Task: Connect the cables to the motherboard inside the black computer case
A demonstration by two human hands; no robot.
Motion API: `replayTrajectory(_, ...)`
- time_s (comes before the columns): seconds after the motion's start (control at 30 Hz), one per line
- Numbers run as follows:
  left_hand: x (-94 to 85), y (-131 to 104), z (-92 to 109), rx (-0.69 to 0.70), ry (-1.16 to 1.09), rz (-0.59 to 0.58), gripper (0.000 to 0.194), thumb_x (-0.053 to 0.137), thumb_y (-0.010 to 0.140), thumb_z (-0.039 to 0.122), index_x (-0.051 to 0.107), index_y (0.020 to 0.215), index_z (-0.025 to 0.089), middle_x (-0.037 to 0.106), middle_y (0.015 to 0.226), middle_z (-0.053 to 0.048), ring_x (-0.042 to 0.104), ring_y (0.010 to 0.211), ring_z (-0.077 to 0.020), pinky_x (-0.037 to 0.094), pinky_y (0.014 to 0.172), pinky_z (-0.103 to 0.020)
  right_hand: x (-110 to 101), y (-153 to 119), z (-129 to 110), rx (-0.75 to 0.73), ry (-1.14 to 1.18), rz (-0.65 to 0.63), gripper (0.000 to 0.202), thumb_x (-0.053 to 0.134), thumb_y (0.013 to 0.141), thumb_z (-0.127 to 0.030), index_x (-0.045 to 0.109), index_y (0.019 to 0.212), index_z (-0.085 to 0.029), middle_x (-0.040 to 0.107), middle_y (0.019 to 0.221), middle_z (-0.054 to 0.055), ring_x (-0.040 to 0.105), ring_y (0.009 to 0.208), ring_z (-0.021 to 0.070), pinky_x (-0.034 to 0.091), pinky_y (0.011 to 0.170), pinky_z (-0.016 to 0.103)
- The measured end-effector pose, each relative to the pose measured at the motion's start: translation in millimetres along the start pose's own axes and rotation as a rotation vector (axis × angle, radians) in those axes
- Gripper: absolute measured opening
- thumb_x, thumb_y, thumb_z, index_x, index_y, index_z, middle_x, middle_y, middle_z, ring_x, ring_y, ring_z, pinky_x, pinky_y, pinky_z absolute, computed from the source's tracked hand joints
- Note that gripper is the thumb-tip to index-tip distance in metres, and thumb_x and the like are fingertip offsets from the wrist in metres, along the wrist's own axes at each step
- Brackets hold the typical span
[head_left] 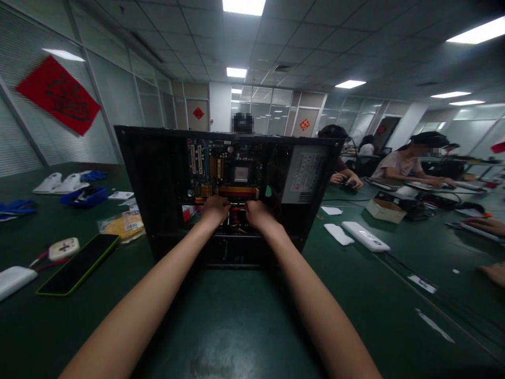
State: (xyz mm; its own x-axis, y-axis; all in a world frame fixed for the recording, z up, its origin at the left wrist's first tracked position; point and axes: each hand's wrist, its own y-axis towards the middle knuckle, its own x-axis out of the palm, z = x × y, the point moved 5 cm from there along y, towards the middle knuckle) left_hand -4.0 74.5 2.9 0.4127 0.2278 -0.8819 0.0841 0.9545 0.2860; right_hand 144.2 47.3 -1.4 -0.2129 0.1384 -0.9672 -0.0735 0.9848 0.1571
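An open black computer case (138, 184) stands on the green table in front of me. Inside it, the motherboard (226, 158) carries a square metal processor (241, 175) and orange memory slots (236, 192); a labelled power supply (306, 171) fills the upper right. Both my hands reach into the lower middle, just below those slots. My left hand (215, 209) has its fingers curled in a pinch, and my right hand (258, 213) is closed likewise a little to the right. Thin red and yellow wires (238, 217) show between them. Whatever my fingertips grip is hidden or too small to name.
On the left lie a green-edged phone (79, 266), a plastic bag (122, 226) and a blue tray (83, 196). To the right are a white power bank (365, 236) with a cable and a small cardboard box (384, 209). Other people (398, 163) work farther right.
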Motion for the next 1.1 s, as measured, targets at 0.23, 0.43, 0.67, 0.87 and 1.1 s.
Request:
replayTrajectory(0.23, -2.2, -1, 6, 0.027, -0.003, -0.009, 0.025, 0.060, 0.088, 0.023, 0.078, 0.104, 0.017, 0.077, 0.095, -0.010, 0.069, 0.099, -0.0228, 0.049, 0.085, -0.026, 1, 1, 0, -0.003, -0.002, 0.009, 0.029, 0.043, 0.099, -0.020, 0.069, 0.112, -0.017, 0.070, 0.111, 0.017, 0.068, 0.102, 0.0267, 0.051, 0.081, 0.032)
replayTrajectory(0.43, -2.0, -3, 10, 0.037, 0.007, -0.034, 0.026, 0.056, 0.090, 0.022, 0.078, 0.104, 0.015, 0.076, 0.085, -0.011, 0.070, 0.092, -0.0226, 0.049, 0.082, -0.027, -1, 1, -2, -0.011, -0.016, 0.007, 0.029, 0.046, 0.095, -0.016, 0.070, 0.110, -0.015, 0.070, 0.109, 0.018, 0.069, 0.100, 0.0274, 0.051, 0.079, 0.031)
replayTrajectory(0.67, 1.6, -2, 4, 0.049, 0.022, 0.020, 0.024, 0.058, 0.089, 0.025, 0.078, 0.099, 0.020, 0.076, 0.100, -0.011, 0.069, 0.100, -0.0251, 0.050, 0.086, -0.030, -3, 0, -2, 0.024, -0.020, 0.011, 0.031, 0.045, 0.095, -0.019, 0.072, 0.111, -0.015, 0.070, 0.110, 0.018, 0.069, 0.100, 0.0272, 0.051, 0.081, 0.032)
replayTrajectory(0.87, -9.4, -13, 12, 0.073, -0.015, 0.121, 0.027, 0.055, 0.090, 0.029, 0.075, 0.106, 0.021, 0.075, 0.105, -0.010, 0.068, 0.102, -0.0261, 0.050, 0.088, -0.032, -9, -1, -2, 0.025, -0.018, 0.074, 0.029, 0.047, 0.096, -0.022, 0.074, 0.106, -0.015, 0.072, 0.103, 0.016, 0.070, 0.094, 0.0261, 0.051, 0.076, 0.030)
replayTrajectory(1.1, -14.5, -19, 29, 0.146, -0.024, 0.045, 0.026, 0.055, 0.090, 0.036, 0.077, 0.095, 0.024, 0.076, 0.095, -0.007, 0.070, 0.091, -0.0232, 0.050, 0.078, -0.029, -17, -2, 3, 0.071, -0.005, 0.138, 0.026, 0.054, 0.095, -0.031, 0.075, 0.104, -0.018, 0.073, 0.101, 0.014, 0.069, 0.094, 0.0232, 0.050, 0.079, 0.028)
